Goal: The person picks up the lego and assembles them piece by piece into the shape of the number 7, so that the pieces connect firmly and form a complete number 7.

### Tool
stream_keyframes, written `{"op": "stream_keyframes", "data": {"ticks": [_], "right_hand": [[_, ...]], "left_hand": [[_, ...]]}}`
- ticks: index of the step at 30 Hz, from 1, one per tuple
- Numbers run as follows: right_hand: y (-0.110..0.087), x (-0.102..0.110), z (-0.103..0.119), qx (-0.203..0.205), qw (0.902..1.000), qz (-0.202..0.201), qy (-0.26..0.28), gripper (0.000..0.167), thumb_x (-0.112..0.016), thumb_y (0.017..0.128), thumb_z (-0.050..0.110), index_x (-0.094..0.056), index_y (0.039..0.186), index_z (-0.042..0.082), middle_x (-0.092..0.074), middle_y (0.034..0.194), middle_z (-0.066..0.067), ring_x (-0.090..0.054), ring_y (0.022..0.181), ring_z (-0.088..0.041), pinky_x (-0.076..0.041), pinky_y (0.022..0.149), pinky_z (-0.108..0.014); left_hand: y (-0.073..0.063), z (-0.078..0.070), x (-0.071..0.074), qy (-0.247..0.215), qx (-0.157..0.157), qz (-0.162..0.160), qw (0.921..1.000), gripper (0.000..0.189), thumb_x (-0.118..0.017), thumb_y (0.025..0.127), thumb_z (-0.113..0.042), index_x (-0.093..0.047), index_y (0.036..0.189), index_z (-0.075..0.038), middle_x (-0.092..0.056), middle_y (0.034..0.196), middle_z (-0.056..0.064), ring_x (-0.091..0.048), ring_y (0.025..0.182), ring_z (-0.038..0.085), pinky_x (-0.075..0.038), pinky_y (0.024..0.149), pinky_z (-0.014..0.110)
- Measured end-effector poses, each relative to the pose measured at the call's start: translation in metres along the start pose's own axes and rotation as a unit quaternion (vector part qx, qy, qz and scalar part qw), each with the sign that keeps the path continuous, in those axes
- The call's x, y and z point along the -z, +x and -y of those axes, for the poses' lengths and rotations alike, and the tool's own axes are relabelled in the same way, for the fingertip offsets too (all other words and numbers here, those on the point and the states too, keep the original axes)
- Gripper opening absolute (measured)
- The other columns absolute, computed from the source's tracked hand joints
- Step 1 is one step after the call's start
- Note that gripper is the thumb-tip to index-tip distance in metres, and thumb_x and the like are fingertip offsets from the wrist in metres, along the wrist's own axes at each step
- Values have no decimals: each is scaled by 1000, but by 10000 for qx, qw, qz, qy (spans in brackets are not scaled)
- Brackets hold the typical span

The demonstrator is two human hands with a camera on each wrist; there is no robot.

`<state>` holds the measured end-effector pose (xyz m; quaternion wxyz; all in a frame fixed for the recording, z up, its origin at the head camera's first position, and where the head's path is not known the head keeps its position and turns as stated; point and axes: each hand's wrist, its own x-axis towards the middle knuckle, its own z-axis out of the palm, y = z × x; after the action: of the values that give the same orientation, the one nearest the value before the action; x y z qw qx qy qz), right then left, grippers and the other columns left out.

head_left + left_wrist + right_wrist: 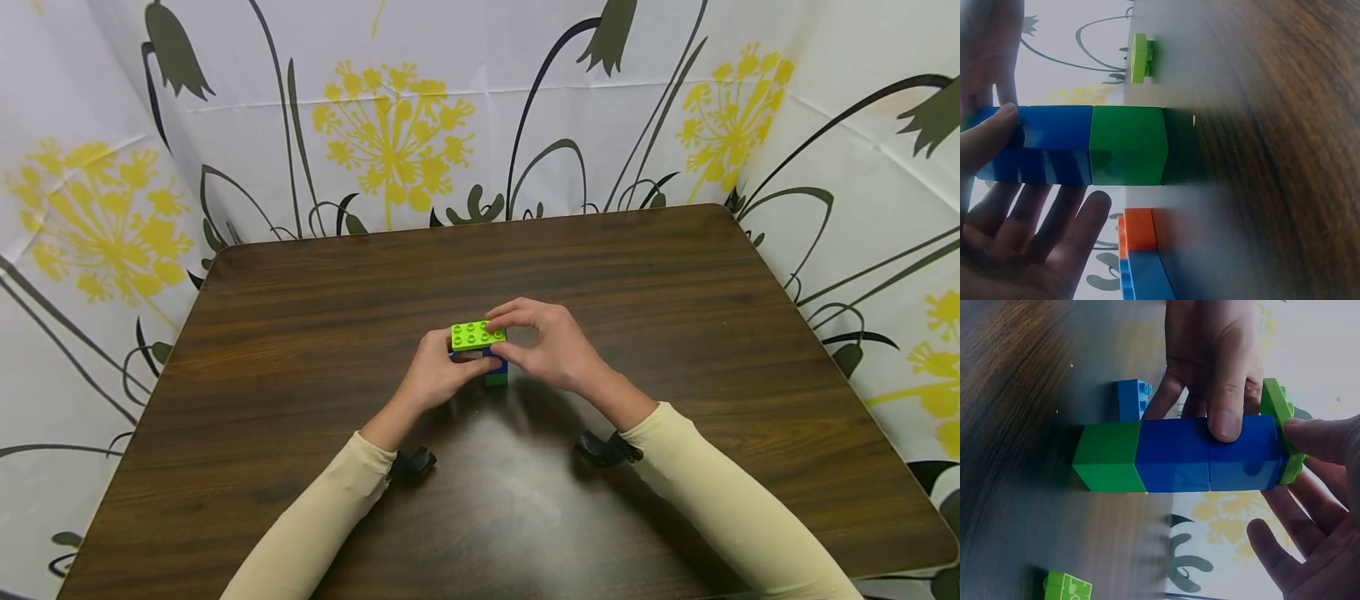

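A stack of toy building bricks stands upright on the table, with a green brick (1110, 456) at the bottom and two blue bricks (1060, 128) above it. Across the top lies a lime-green brick (471, 336), thin and studded, sticking out to the left in the head view. My left hand (435, 375) grips the upper part of the stack, its thumb on the upper blue brick. From the other side my right hand (551, 346) pinches the lime-green brick, thumb at its near edge.
Beyond the stack, the left wrist view shows a small lime-green brick (1140, 57), an orange brick (1141, 229) and a light-blue brick (1149, 275) on the table (300, 317). A patterned curtain (247, 92) hangs behind the table's far edge.
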<state>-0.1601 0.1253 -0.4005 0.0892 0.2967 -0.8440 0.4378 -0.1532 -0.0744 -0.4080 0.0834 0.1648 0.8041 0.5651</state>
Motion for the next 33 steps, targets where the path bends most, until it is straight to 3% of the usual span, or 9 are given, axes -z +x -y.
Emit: {"op": "stream_keyframes", "data": {"ticks": [20,33], "right_hand": [[-2,1,-2,-248,9997,69,-52,22,-80,84,16,-77,106,13,-68,115,6,-62,109,-13,-52,91,-37],[-3,2,0,-295,9990,55,-341,21,-78,86,18,-77,106,15,-68,116,8,-63,107,-11,-53,83,-33]], "left_hand": [[1,1,1,-85,163,26,9998,35,-79,83,-9,-68,113,4,-71,106,17,-69,96,33,-58,77,31],[3,2,1,-47,-14,66,10000,34,-80,83,-9,-69,113,4,-71,107,16,-67,98,34,-57,77,28]]}}
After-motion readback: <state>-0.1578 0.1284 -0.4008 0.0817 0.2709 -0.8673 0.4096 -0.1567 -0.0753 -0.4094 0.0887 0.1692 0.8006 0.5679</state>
